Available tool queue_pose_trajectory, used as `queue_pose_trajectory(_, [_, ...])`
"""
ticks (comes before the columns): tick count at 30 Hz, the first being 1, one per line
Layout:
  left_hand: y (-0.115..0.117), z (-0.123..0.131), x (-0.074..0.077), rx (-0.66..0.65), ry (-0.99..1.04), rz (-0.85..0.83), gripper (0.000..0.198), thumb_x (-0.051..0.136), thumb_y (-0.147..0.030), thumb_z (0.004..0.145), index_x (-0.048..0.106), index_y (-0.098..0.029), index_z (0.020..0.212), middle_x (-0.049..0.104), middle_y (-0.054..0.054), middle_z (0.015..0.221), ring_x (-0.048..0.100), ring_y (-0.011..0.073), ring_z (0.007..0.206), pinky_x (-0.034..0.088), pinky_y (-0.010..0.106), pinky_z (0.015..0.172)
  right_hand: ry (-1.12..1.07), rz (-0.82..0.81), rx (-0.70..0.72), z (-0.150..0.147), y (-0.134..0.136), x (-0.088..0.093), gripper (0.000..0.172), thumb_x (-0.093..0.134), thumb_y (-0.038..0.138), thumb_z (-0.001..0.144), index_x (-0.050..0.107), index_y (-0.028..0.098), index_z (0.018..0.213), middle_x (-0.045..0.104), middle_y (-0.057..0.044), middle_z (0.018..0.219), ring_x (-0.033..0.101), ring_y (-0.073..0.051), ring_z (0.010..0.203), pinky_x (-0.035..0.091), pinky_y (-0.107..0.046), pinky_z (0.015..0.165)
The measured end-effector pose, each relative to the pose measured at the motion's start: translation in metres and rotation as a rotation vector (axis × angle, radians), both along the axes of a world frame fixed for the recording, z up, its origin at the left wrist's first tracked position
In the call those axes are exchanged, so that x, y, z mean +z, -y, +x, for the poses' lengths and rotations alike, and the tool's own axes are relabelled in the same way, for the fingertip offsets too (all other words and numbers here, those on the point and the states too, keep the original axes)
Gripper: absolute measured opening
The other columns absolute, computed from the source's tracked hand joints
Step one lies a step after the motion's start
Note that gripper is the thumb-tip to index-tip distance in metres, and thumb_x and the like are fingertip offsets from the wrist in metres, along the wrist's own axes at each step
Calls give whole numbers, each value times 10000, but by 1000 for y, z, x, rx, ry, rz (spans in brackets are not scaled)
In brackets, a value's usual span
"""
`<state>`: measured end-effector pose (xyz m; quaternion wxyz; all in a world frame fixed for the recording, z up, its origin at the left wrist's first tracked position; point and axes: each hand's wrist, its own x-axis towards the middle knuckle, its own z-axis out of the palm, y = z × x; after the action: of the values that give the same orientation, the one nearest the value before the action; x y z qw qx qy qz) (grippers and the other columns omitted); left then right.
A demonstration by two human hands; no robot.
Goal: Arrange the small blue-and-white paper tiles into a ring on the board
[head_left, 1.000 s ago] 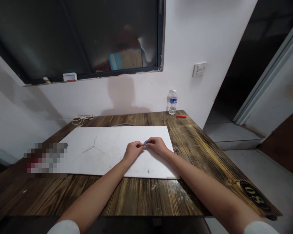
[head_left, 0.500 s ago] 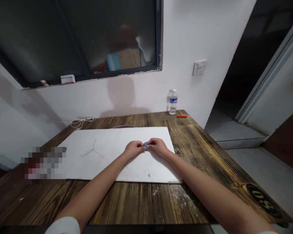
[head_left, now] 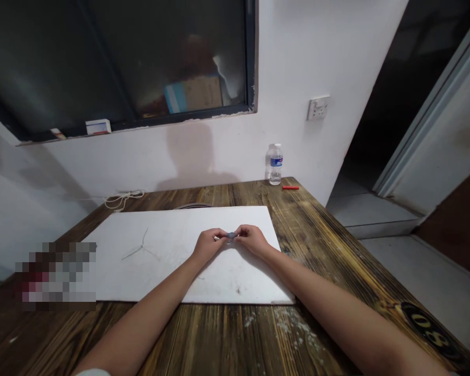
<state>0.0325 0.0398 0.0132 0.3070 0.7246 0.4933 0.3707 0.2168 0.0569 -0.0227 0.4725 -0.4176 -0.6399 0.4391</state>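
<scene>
Between my two hands is a small blue-grey object (head_left: 230, 236), too small and blurred for me to tell its kind. My left hand (head_left: 210, 243) pinches its left side between thumb and fingers. On its right side my right hand (head_left: 251, 239) pinches it in the same way. Both hands are over the right half of a white board (head_left: 172, 282). Thin dark lines (head_left: 141, 245), wire-like or drawn, show on the board to the left of my hands.
The board rests on a dark wooden table (head_left: 219, 334). At the back stand a water bottle (head_left: 275, 166) and, beside it, a red pen-like stick (head_left: 290, 187). A coiled white cord (head_left: 123, 198) lies back left. A pixelated patch (head_left: 58, 277) covers the board's left end.
The view has shifted slightly. Both hands keep their pinch on the small blue-grey object, which now shows at a somewhat different angle.
</scene>
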Motion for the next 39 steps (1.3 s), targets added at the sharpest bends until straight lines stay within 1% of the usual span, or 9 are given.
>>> queue_pose_trajectory(7, [-5,0,-8,33,-59,-4,186,668,-364,727,711,-184,712,689,8,689,587,147,633,416,240,589,233,61,-68,1,5,9,41,683,186,649,708,179,682,658,4,644,547,-135,627,369,-237,589])
queue_pose_trajectory(11, [-4,1,-6,27,-71,24,170,674,-348,710,701,-181,692,666,4,671,564,141,630,396,235,570,263,55,-63,2,4,10,61,691,187,647,729,186,695,673,-3,654,565,-148,649,377,-248,607])
queue_pose_trajectory(14, [-2,1,-4,27,-41,-14,186,680,-355,699,686,-171,669,633,-7,620,528,125,582,378,228,541,136,-6,-33,2,2,7,82,714,234,635,725,173,688,681,-14,657,584,-160,656,401,-262,618])
queue_pose_trajectory(18, [-2,-1,-2,-19,95,-116,289,719,-435,668,669,-152,686,596,-16,593,481,101,525,366,223,510,-204,-120,82,1,0,5,259,797,327,558,703,150,723,696,-37,692,607,-167,651,452,-297,648])
queue_pose_trajectory(21, [-3,-3,-2,-78,188,-192,333,759,-455,636,665,-145,717,604,-10,622,476,91,524,359,213,500,-345,-162,132,1,1,6,334,853,340,484,675,156,699,690,-35,681,610,-156,623,466,-302,635])
queue_pose_trajectory(24, [-2,-4,-2,-93,227,-240,357,769,-476,627,669,-145,716,612,-1,635,484,92,530,360,212,497,-360,-179,143,2,3,8,332,866,358,479,656,155,637,668,-28,630,592,-139,574,459,-294,600])
queue_pose_trajectory(29, [0,-5,3,-102,227,-257,358,760,-485,633,670,-140,666,624,22,629,513,115,567,382,229,526,-373,-206,200,2,6,12,346,863,388,499,667,152,661,669,-28,632,589,-138,580,461,-299,605])
queue_pose_trajectory(35, [4,-5,7,-97,260,-278,345,760,-471,645,652,-143,637,573,-15,560,434,78,491,318,214,489,-401,-221,252,1,6,12,337,862,377,519,655,157,666,671,-19,660,595,-134,614,454,-295,633])
queue_pose_trajectory(39, [5,-3,9,-117,264,-285,387,766,-504,620,645,-137,611,580,3,561,454,91,502,325,221,493,-395,-231,269,3,6,10,323,861,370,529,660,154,660,672,-27,674,594,-135,619,454,-302,640])
